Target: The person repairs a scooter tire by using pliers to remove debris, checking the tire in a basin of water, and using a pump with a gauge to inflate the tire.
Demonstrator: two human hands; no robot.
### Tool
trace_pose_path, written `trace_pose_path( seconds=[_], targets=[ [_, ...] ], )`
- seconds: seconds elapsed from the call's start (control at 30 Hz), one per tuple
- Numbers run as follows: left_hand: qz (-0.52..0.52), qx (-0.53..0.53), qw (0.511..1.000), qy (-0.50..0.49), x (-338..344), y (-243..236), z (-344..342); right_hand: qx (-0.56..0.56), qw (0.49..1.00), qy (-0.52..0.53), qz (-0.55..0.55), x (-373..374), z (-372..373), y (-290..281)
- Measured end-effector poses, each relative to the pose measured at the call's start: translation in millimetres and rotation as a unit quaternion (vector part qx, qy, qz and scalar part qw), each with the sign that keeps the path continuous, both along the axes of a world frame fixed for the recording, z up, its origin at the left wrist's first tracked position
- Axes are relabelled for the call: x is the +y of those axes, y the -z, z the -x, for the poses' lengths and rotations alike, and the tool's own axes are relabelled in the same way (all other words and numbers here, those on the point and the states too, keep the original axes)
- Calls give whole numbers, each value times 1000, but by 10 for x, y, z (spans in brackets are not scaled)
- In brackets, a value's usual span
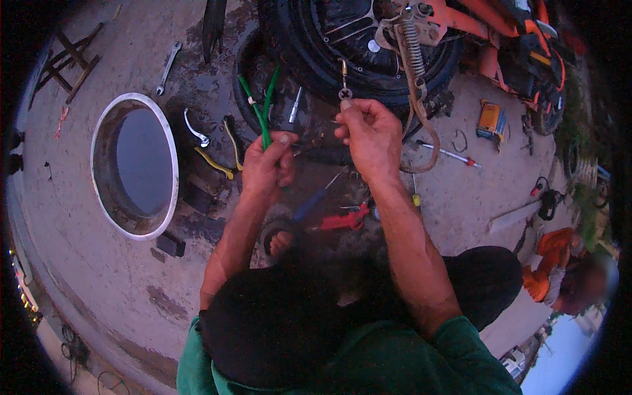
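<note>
Centre: green, slender, forked item is held in left hand. Just beyond, small brass-and-grey, ring-ended metal piece is pinched by right hand, before large black rubber-tyred wheel, upper centre. Were the pinch loosened, the piece could be lost on wet grey ground.

head | left fisheye, head-worn | looks down from above | left hand, right hand close, mid-frame | rubber-tyred wheel beyond, top edge

My left hand: curled closed, thumb uppermost | my right hand: pinching | my bare forearms: stretched forward
</note>
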State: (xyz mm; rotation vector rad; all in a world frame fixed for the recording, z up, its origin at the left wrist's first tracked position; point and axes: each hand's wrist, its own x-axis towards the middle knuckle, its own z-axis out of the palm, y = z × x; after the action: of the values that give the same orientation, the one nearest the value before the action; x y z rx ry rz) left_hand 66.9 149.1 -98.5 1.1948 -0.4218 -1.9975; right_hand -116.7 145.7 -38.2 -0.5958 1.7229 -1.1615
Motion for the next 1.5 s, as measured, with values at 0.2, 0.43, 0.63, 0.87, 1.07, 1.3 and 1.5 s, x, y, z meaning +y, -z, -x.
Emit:
trace_pose_path(
  seconds=[0.2, 0.43, 0.63, 0.87, 1.07, 1.3, 1.5],
  targets=[
    [0, -8, 1000, 19, -22, -23, -10, 10, 1000, 5, 1, 5, 9, 47],
    [4, -6, 1000, 19, -12, 23, -35, 23, 1000, 8, 14, 6, -5, 50],
    [8, -2, 1000, 16, -9, 20, -40, 43, 999, 14, 16, 0, 7, 70],
    [-15, -9, 1000, 1, 1, -27, -19, 63, 998, 14, 8, -6, 8, 74],
    [-13, 4, 1000, -2, 15, -7, -29, 64, 998, 12, 1, -49, 7, 26],
    [4, -7, 1000, 19, 20, 10, -36, 39, 999, 18, 7, -55, -17, -10],
    [34, -41, 998, 31, -78, -242, 21, -58, 998, 26, 7, -44, -23, 20]
  ],
)
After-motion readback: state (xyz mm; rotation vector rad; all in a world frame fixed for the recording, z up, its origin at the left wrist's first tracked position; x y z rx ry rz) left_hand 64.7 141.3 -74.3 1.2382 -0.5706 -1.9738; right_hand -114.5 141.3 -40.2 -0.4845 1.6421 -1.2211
